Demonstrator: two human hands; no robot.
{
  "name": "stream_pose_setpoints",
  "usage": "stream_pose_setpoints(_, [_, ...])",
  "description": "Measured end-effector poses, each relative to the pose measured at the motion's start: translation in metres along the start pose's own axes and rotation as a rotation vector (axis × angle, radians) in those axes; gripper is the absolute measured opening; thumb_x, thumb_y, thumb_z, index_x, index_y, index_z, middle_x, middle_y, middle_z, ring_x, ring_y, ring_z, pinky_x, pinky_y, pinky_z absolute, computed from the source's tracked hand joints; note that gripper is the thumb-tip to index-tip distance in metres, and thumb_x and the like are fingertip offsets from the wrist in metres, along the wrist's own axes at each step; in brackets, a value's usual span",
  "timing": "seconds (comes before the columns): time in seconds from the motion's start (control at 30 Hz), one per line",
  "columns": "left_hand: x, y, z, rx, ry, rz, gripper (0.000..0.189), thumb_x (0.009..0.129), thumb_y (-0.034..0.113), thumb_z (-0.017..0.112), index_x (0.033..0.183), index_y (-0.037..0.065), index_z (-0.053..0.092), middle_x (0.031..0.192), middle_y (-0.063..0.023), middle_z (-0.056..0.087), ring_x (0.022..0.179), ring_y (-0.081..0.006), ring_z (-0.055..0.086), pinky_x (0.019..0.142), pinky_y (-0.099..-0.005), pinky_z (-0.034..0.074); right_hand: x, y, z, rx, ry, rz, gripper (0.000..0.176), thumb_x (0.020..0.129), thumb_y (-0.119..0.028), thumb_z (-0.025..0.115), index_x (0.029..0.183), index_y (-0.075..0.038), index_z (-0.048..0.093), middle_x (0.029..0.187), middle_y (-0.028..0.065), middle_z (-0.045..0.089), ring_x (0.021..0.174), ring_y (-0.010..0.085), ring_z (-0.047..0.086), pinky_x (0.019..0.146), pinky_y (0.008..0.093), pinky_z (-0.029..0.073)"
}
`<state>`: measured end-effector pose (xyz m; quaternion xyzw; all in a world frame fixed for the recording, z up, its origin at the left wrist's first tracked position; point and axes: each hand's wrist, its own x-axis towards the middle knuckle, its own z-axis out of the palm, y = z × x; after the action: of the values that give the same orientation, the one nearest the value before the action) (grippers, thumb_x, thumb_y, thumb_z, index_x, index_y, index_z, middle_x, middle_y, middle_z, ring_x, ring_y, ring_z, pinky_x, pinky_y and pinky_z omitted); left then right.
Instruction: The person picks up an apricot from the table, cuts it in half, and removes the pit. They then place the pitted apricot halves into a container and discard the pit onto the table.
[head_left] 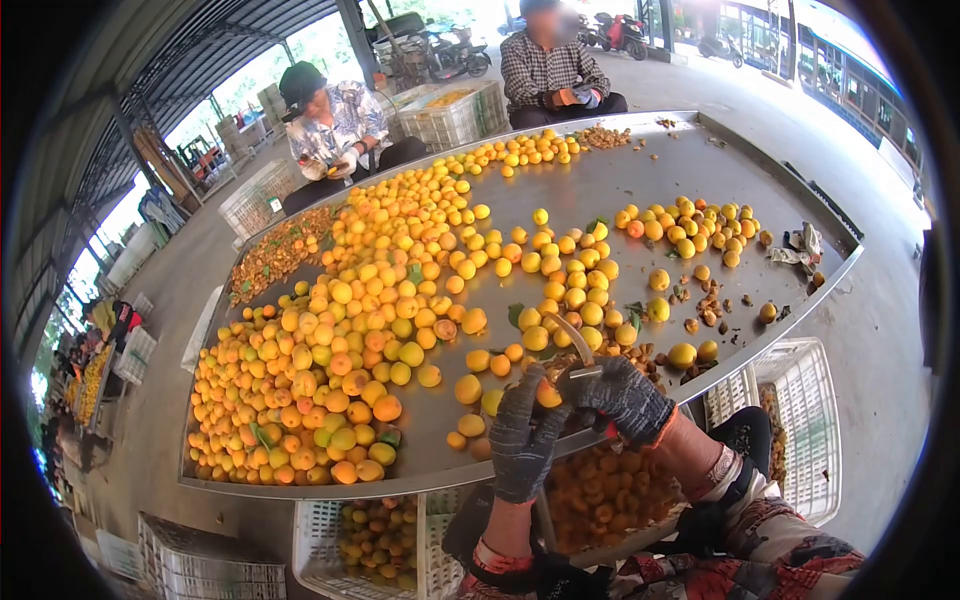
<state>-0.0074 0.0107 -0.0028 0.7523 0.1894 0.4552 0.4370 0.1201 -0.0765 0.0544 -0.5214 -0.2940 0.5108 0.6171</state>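
Both my hands wear dark grey knit gloves and meet above the near edge of the metal table. My left hand (525,435) is closed around a yellow-orange apricot (548,393), partly hidden by the fingers. Close beside it, my right hand (628,400) grips a slim curved tool (572,338), tan with a short metal piece by the fingers; it looks like a small knife. Its tip points up and to the left over the table. Loose apricots (575,297) lie just beyond my hands.
A large apricot heap (330,340) covers the left side of the metal table (610,180). Below me, a crate holds orange fruit halves (610,490). White crates (805,430) stand around. Two people (335,130) sit across the table. A crumpled cloth (800,247) lies at right.
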Motion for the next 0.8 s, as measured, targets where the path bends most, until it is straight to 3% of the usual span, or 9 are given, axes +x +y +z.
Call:
stream_pose_setpoints(0.17, [0.001,0.000,0.003,-0.568,0.082,-0.322,0.044,0.081,0.011,0.060,0.121,-0.001,0.045,0.111,-0.0084,0.053,0.100,-0.0161,0.051,0.085,-0.0280,0.042,0.012,0.018,-0.003,0.075,0.138,-0.099,0.032,0.076,-0.028,0.064,0.096,-0.002,0.059,0.076,0.0034,0.060,0.054,0.0106,0.056,0.048,0.0223,0.046])
stream_pose_setpoints(0.27, [-0.001,-0.011,0.006,-0.767,0.124,-0.431,0.041,0.086,0.017,0.053,0.122,-0.001,0.044,0.113,-0.0083,0.051,0.102,-0.0162,0.050,0.087,-0.0275,0.041,0.023,0.013,-0.003,0.259,0.272,-0.394,0.022,0.080,-0.024,0.059,0.093,-0.008,0.052,0.065,0.0009,0.053,0.046,0.0116,0.049,0.043,0.0244,0.043])
stream_pose_setpoints(0.33, [-0.002,-0.013,0.007,-0.855,0.142,-0.405,0.040,0.088,0.021,0.050,0.122,-0.001,0.043,0.113,-0.0085,0.051,0.102,-0.0168,0.050,0.087,-0.0276,0.042,0.021,0.002,0.001,0.380,0.257,-0.451,0.021,0.081,-0.023,0.058,0.094,-0.008,0.051,0.064,0.0004,0.051,0.044,0.0109,0.048,0.041,0.0237,0.042])
stream_pose_setpoints(0.53, [-0.006,-0.023,0.021,-1.330,0.292,-0.794,0.038,0.091,0.021,0.044,0.121,-0.002,0.042,0.115,-0.0108,0.050,0.100,-0.0206,0.051,0.086,-0.0305,0.043,0.032,-0.009,0.017,0.772,0.186,-0.630,0.022,0.081,-0.019,0.056,0.098,-0.007,0.050,0.060,0.0002,0.047,0.042,0.0105,0.043,0.039,0.0234,0.036])
stream_pose_setpoints(0.6, [-0.013,-0.055,0.029,-1.489,0.439,-0.790,0.031,0.088,0.035,0.050,0.102,0.008,0.051,0.098,-0.0060,0.055,0.084,-0.0161,0.055,0.069,-0.0277,0.050,0.036,-0.003,0.019,0.476,0.329,-0.683,0.024,0.081,-0.019,0.056,0.099,-0.005,0.050,0.062,0.0014,0.048,0.044,0.0118,0.045,0.040,0.0243,0.038])
stream_pose_setpoints(0.63, [-0.016,-0.055,0.031,-1.489,0.438,-0.792,0.031,0.088,0.035,0.050,0.102,0.008,0.051,0.098,-0.0060,0.055,0.084,-0.0161,0.055,0.069,-0.0277,0.050,0.039,0.001,0.021,0.173,0.464,-0.725,0.026,0.080,-0.020,0.057,0.100,-0.004,0.050,0.063,0.0026,0.050,0.045,0.0131,0.046,0.041,0.0253,0.039])
stream_pose_setpoints(0.7, [-0.020,-0.055,0.035,-0.917,0.339,-0.687,0.031,0.087,0.035,0.051,0.102,0.008,0.052,0.095,-0.0059,0.055,0.081,-0.0154,0.056,0.065,-0.0268,0.051,0.049,0.016,0.020,0.077,0.563,-0.743,0.029,0.080,-0.021,0.058,0.099,-0.002,0.049,0.066,0.0046,0.051,0.048,0.0150,0.048,0.042,0.0270,0.040])
stream_pose_setpoints(0.77, [-0.026,-0.062,0.039,-0.549,0.287,-0.529,0.031,0.087,0.035,0.051,0.102,0.008,0.052,0.094,-0.0059,0.056,0.080,-0.0157,0.056,0.066,-0.0273,0.051,0.053,0.020,0.021,0.740,0.176,-0.736,0.031,0.079,-0.023,0.059,0.100,-0.002,0.049,0.066,0.0043,0.051,0.050,0.0146,0.048,0.043,0.0271,0.041])
stream_pose_setpoints(0.8, [-0.028,-0.065,0.041,-0.186,0.230,-0.360,0.031,0.087,0.035,0.051,0.102,0.008,0.052,0.094,-0.0059,0.056,0.080,-0.0160,0.056,0.067,-0.0278,0.050,0.051,0.019,0.024,0.583,0.316,-0.759,0.033,0.079,-0.026,0.060,0.100,-0.002,0.050,0.065,0.0039,0.051,0.050,0.0145,0.047,0.044,0.0270,0.041])
